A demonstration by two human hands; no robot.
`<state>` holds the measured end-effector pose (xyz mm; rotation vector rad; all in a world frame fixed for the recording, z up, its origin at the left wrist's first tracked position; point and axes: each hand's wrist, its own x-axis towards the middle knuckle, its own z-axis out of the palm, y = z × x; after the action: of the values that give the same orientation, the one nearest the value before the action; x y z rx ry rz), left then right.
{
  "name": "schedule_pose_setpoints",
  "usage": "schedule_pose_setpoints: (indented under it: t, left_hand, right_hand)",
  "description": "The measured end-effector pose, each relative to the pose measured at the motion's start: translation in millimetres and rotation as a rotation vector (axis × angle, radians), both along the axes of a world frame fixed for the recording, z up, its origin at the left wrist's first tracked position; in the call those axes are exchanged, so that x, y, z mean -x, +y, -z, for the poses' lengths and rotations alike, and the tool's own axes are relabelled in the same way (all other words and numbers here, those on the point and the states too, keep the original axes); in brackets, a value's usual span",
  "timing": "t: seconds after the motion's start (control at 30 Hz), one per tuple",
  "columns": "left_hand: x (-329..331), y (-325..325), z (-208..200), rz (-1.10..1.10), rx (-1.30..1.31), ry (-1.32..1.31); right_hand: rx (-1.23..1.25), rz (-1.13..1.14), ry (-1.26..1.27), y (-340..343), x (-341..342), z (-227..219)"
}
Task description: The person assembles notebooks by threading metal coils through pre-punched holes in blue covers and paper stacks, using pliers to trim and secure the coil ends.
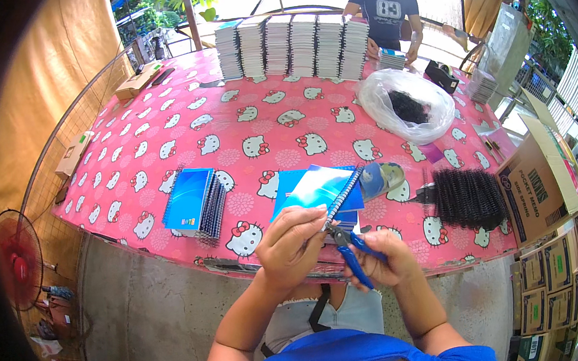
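A blue-covered spiral notebook (316,186) is tilted up over the table edge, its coil running along the right side. My left hand (292,242) is closed around the coil's near end. In my right hand (385,257) I grip blue-handled wire cutters (353,257), whose jaws are at the end of the coil, close to my left fingertips. Whether the jaws touch the wire is too small to tell. Under and behind the notebook lie more blue covers. A stack of bound blue notebooks (195,200) lies to the left.
A bundle of black coils (468,197) lies right, beside an open cardboard box (538,184). Behind it sits a clear plastic bag (381,102) with black coils. Tall notebook stacks (292,48) line the far edge, where another person (386,17) stands. A fan (18,259) is at left.
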<state>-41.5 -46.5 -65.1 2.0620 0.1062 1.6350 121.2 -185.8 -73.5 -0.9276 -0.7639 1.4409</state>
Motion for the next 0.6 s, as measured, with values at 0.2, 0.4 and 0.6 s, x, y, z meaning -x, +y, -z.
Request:
schedule_pose_setpoints:
  t: [0.2,0.4,0.6]
  left_hand:
    - [53.3,49.3,-19.9,-0.355,0.054,-0.095]
    - [128.7,120.3,-103.4,-0.589,-0.288,0.350]
    - [143.3,213.9,4.7,-0.460,-0.315,1.136]
  right_hand:
    - [-0.014,0.728,-1.082,-24.0,-29.3,35.6]
    - [-0.012,0.759,-1.911,-42.0,-71.2,91.8]
    - [-0.753,0.151,-0.996,31.5,76.0,-18.3]
